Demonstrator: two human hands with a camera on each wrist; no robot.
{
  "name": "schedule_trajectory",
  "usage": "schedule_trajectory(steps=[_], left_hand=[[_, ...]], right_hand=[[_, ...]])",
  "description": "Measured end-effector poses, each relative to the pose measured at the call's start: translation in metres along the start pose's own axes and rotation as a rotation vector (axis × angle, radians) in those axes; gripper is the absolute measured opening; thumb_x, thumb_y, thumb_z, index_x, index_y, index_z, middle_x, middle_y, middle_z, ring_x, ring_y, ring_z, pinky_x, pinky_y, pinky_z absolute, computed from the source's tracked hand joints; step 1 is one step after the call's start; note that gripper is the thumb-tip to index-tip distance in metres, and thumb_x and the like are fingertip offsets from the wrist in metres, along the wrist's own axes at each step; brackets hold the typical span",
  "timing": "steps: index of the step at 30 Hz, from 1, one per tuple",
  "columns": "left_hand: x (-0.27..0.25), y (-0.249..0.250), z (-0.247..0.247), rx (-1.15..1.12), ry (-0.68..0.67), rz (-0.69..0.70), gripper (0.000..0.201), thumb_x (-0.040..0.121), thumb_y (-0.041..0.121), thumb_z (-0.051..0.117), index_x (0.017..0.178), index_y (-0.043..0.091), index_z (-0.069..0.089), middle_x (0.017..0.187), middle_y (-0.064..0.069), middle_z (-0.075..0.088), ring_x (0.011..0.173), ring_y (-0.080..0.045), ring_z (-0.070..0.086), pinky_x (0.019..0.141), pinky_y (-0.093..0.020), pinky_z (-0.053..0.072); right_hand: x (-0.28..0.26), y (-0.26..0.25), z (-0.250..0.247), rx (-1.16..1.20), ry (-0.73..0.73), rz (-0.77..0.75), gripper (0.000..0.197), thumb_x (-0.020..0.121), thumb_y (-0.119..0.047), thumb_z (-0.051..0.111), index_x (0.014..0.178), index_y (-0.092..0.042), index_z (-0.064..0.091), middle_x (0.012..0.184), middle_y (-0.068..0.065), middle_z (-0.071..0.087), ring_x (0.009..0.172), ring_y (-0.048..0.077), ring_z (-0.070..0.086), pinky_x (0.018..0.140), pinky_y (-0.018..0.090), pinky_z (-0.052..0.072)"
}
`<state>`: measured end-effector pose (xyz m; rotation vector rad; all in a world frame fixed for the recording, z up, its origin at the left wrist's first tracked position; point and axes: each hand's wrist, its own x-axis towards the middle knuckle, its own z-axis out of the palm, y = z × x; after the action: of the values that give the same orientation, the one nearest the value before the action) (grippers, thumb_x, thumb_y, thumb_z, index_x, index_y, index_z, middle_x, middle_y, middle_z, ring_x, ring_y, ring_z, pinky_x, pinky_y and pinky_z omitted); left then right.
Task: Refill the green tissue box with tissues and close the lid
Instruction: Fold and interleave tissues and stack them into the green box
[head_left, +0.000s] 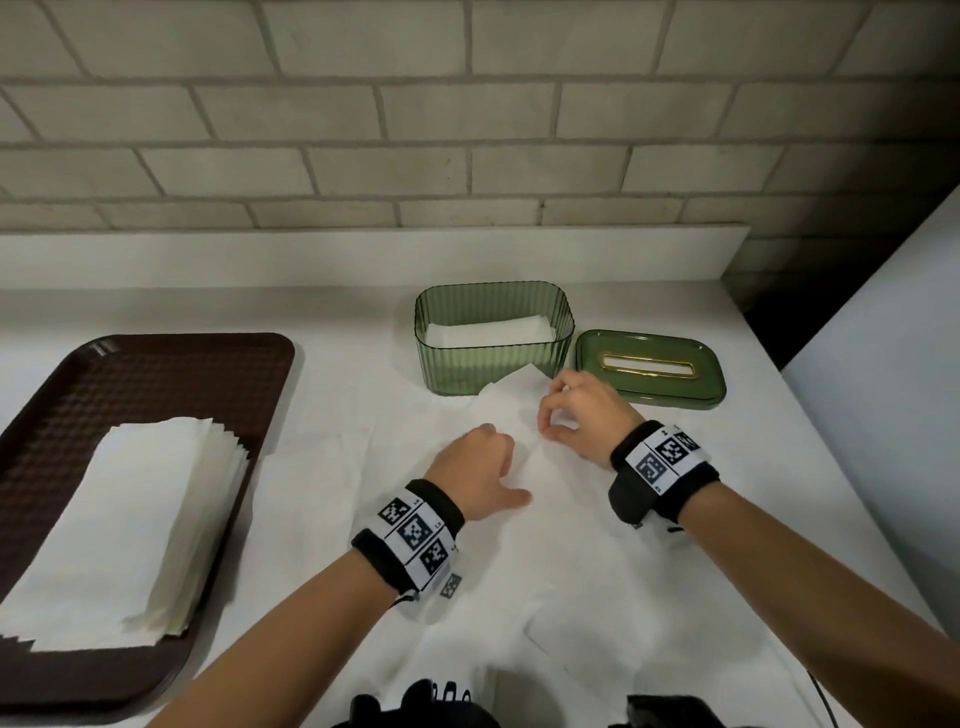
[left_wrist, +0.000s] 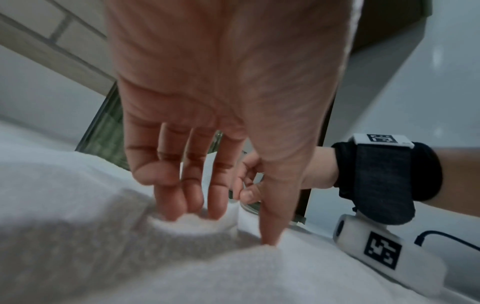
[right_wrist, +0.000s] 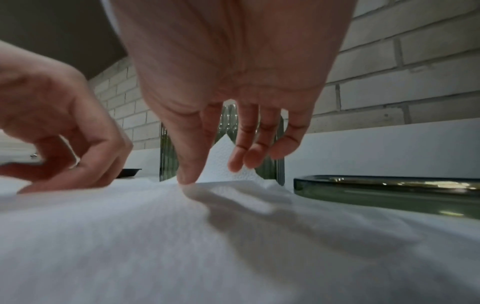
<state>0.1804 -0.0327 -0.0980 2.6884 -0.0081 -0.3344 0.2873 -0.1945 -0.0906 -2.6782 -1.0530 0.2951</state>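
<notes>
On the white counter, the left hand (head_left: 475, 470) pressed straight fingertips onto a loose tissue (head_left: 511, 410) before the green tissue box (head_left: 493, 338). The right hand (head_left: 582, 415) touched it, thumb down, fingers loosely bent. Its lid (head_left: 649, 371) lay just right.

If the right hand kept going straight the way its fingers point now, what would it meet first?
Probably the raised corner of the loose tissue just past the right hand, then the ribbed wall of the green tissue box behind it. The lid lies off to the side, though depth is uncertain.
</notes>
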Motion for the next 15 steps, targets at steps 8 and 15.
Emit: schedule_trajectory(steps=[8, 15], left_hand=[[0.004, -0.006, -0.007, -0.033, -0.037, 0.038, 0.019, 0.083, 0.028, 0.067, 0.078, 0.010, 0.060, 0.089, -0.005, 0.061, 0.081, -0.025, 0.061, 0.074, -0.036, 0.052], [0.011, -0.001, -0.003, -0.001, -0.096, 0.048, 0.007, 0.082, 0.013, 0.058, 0.079, 0.012, 0.052, 0.099, -0.011, 0.056, 0.091, -0.031, 0.059, 0.078, -0.037, 0.050]], right_hand=[[-0.005, -0.008, -0.022, -0.061, -0.116, -0.067, 0.021, 0.087, -0.023, 0.065, 0.107, -0.031, 0.064, 0.113, -0.004, 0.052, 0.107, 0.013, 0.046, 0.094, 0.037, 0.041], [0.002, -0.022, -0.011, -0.252, -0.174, -0.086, 0.026, 0.087, -0.022, 0.063, 0.112, -0.029, 0.062, 0.121, 0.000, 0.047, 0.118, 0.022, 0.043, 0.097, 0.039, 0.034]])
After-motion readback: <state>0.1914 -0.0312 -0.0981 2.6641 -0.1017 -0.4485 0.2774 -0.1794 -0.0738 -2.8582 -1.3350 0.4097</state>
